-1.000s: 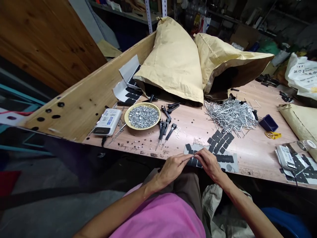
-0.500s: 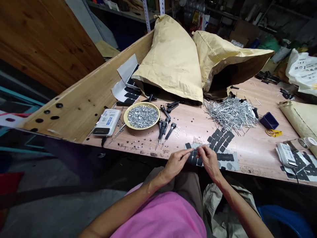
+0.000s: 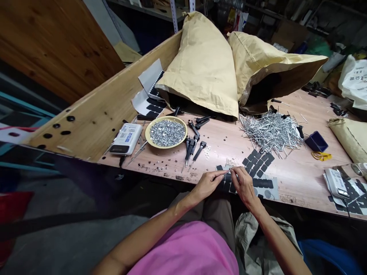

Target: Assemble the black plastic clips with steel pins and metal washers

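My left hand (image 3: 208, 184) and my right hand (image 3: 243, 184) meet fingertip to fingertip over the near table edge, both pinched on a thin metal pin (image 3: 228, 172) held between them. Under the hands lies a grey sheet of black adhesive pads (image 3: 259, 184). A pile of metal pins (image 3: 271, 131) lies beyond the sheet to the right. Black-handled pin pieces (image 3: 192, 147) lie left of the hands, next to a yellow dish of small silver parts (image 3: 166, 132).
Two tan paper sacks (image 3: 206, 65) lie open at the back of the wooden table (image 3: 298, 173). A white device (image 3: 127, 138) sits left of the dish. A small blue box (image 3: 316, 141), yellow rubber bands (image 3: 321, 156) and more pad sheets (image 3: 348, 191) are at right.
The hands moved slightly up onto the pad sheet and their fingertips came together again on the pin; the camera view shifted a little.
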Available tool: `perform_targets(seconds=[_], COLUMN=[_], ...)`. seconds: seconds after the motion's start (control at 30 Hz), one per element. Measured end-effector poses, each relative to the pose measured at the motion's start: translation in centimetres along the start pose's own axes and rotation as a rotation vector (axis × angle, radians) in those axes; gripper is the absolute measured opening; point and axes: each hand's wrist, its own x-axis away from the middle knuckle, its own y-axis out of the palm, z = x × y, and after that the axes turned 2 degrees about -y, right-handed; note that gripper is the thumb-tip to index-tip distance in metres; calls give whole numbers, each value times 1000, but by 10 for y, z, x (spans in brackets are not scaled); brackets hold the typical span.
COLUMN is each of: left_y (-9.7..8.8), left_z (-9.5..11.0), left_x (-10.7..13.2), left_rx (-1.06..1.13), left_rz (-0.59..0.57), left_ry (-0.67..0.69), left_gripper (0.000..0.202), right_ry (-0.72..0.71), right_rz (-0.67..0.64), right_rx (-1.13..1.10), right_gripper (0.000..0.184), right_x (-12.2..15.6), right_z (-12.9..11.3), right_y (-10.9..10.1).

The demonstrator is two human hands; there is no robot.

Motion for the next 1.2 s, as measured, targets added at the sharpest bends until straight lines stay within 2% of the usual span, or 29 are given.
perform_targets(seconds=[0.27,0.4,0.53,0.7,0.8,0.9,1.1,1.2], left_y=[1,-1,-6,-14,-18,-21,-19,-13], left_z=[2,3,4,7,8,10,11,10], left_x=[0,1,1,1,0,0,0,0], left_rx=[24,82,227,400,426,386,392,445], left_rz=[-25,-52,-186,-397,-473,-523,-523,-475], left_ry=[-32,-27,-198,-437,-480,-457,-465,-482], left_gripper=[35,35,46,65,74,77,74,70], right_ry=[-75,1,127,123,109,121,97,65], right_rz=[-44,-72,-15,-89,-114,-157,-197,-110], right_rx=[78,20,-155,-337,-387,-418,-387,-275], right_gripper=[21,22,20,21,22,24,24,20], right_x=[2,4,0,-5,-6,-7,-6,-2], right_z=[2,3,3,3,0,-2,-1,-3], right_y=[-4,-7,-13,-26,-33,-37,-42,-39])
